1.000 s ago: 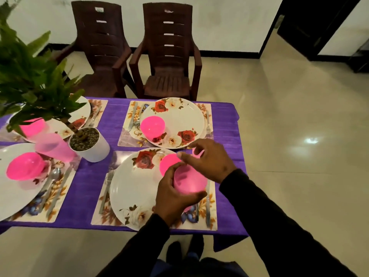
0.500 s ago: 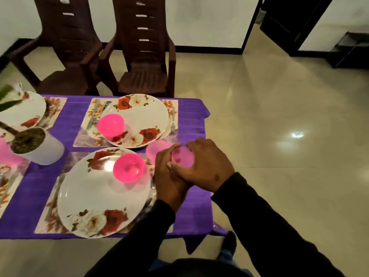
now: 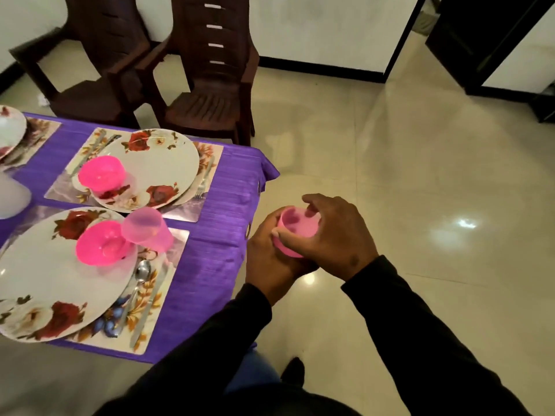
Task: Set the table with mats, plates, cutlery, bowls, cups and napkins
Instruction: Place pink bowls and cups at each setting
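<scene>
Both hands: L hand [image 3: 271, 265] + R hand [image 3: 336, 235] grip pink cup [image 3: 295, 228] btwn them.

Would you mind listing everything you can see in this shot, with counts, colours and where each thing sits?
Table: one, purple cloth, left.
Mats: three seen, floral; a far-left one cut off.
Plates: three seen, white with red roses, on the mats; the far-left one cut off.
Bowls: two, bright pink, one on each of the two nearer plates.
Cup on table: one, pale pink, beside the near bowl.
Cup in hands: one, pink, off the table's right edge.
Cutlery: silver spoon and knife right of the near plate; more pieces by the far one.
White pot: one, left edge.
Chairs: two, dark brown, behind the table.
Left hand: grips the cup.
Right hand: fingers over its rim.
</scene>
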Motion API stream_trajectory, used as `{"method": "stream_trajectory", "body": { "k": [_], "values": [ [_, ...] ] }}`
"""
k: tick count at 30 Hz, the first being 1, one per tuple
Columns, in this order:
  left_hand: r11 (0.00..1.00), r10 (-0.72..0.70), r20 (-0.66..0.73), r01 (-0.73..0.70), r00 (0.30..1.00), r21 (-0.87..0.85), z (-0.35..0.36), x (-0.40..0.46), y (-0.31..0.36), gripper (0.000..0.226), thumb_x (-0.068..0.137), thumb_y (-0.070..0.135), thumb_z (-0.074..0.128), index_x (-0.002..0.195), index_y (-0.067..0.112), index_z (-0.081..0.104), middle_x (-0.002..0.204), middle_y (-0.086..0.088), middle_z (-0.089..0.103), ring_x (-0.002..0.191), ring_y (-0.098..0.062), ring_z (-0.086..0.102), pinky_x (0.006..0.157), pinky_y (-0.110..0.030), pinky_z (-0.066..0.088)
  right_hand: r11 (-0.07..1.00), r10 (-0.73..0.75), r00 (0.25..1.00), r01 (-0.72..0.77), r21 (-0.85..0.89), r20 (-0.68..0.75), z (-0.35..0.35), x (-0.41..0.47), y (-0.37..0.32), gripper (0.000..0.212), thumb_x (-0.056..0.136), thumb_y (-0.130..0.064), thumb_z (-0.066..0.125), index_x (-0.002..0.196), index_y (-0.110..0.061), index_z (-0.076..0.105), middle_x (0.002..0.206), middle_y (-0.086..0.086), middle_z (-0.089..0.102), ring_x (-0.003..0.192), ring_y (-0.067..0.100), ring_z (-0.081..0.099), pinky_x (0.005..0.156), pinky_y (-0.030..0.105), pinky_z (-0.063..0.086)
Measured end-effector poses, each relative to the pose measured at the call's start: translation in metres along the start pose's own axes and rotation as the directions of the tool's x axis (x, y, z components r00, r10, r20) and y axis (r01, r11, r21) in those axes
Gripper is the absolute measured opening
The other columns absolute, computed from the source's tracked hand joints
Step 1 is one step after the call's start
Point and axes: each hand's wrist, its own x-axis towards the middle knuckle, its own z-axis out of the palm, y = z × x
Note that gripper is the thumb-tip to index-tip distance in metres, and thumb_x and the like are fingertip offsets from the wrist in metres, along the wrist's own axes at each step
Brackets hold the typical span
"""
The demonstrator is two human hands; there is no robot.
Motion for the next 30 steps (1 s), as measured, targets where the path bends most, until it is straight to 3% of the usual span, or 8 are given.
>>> {"method": "stream_trajectory", "body": {
  "k": [5,10,12,14,16,19,24,30],
  "values": [
    [0.999,-0.026,0.053,0.028,0.998,-0.036,0.022,0.039,0.000,0.076,0.053,0.014,0.097,0.120,0.024,0.063,0.106,0.015,0.071,0.100,-0.006,0.068,0.083,-0.021,0.056,0.992,-0.084,0.996,0.080,0.096,0.038,-0.018,0.035,0.036,0.094,0.065,-0.082,0.055,0.135,-0.019,0.056,0.110,-0.011,0.065,0.095,0.007,0.052,0.084,0.026,0.048],
    [0.996,-0.050,-0.004,0.050,0.999,-0.073,0.043,0.098,0.002,0.079,0.047,0.036,0.092,0.119,0.029,0.063,0.106,0.018,0.071,0.100,-0.002,0.067,0.081,-0.017,0.055,0.941,-0.203,0.960,0.137,0.308,0.191,-0.044,0.102,0.063,0.092,0.065,-0.053,0.085,0.144,-0.027,0.046,0.126,-0.012,0.057,0.107,0.005,0.054,0.096,0.028,0.049],
    [0.997,-0.064,-0.041,0.062,0.997,-0.049,0.056,0.133,0.001,0.075,0.050,0.032,0.093,0.119,0.031,0.063,0.107,0.019,0.071,0.102,-0.002,0.066,0.084,-0.019,0.055,0.967,-0.175,0.947,0.113,0.230,0.269,-0.050,0.139,0.072,0.101,0.065,-0.066,0.079,0.149,-0.031,0.036,0.137,-0.009,0.048,0.116,0.008,0.050,0.099,0.031,0.048],
    [0.995,-0.075,-0.041,0.072,0.996,-0.064,0.071,0.177,0.000,0.074,0.056,0.019,0.095,0.122,0.027,0.062,0.109,0.015,0.070,0.103,-0.002,0.066,0.083,-0.018,0.055,0.995,-0.101,0.947,0.095,0.034,0.304,-0.057,0.187,0.078,0.101,0.066,-0.081,0.065,0.147,-0.028,0.037,0.137,-0.003,0.048,0.115,0.014,0.049,0.094,0.031,0.046],
    [0.995,-0.066,-0.051,0.062,0.997,-0.076,0.082,0.225,0.001,0.078,0.058,0.015,0.096,0.126,0.021,0.060,0.112,0.013,0.069,0.104,0.000,0.065,0.082,-0.014,0.053,0.991,-0.067,0.945,0.101,-0.090,0.321,-0.068,0.237,0.082,0.090,0.071,-0.080,0.061,0.139,-0.024,0.047,0.124,-0.001,0.056,0.102,0.013,0.050,0.084,0.027,0.042],
    [0.993,-0.072,-0.040,0.068,0.997,-0.092,0.094,0.291,0.010,0.079,0.060,0.021,0.095,0.130,0.024,0.058,0.118,0.013,0.068,0.110,-0.002,0.064,0.087,-0.017,0.055,0.991,-0.079,0.926,0.114,-0.074,0.370,-0.091,0.303,0.085,0.072,0.078,-0.068,0.065,0.133,-0.023,0.053,0.106,-0.007,0.055,0.093,0.009,0.047,0.077,0.023,0.037],
    [0.988,-0.071,-0.051,0.063,0.996,-0.141,0.103,0.399,0.022,0.090,0.053,0.031,0.098,0.133,0.028,0.055,0.121,0.012,0.067,0.111,-0.008,0.064,0.084,-0.022,0.058,0.986,-0.151,0.954,0.164,-0.030,0.259,-0.118,0.417,0.103,0.092,0.068,-0.071,0.071,0.143,-0.023,0.047,0.123,-0.004,0.059,0.101,0.014,0.054,0.087,0.029,0.049],
    [0.993,-0.081,-0.186,0.062,0.979,-0.104,0.089,0.499,0.021,0.084,0.054,0.031,0.098,0.123,0.042,0.052,0.121,0.018,0.061,0.108,0.000,0.059,0.073,-0.014,0.055,0.947,-0.296,0.954,0.286,0.150,0.049,-0.116,0.534,0.102,0.089,0.064,-0.072,0.072,0.137,-0.024,0.054,0.111,-0.006,0.060,0.091,0.012,0.057,0.074,0.020,0.047]
  ]
}}
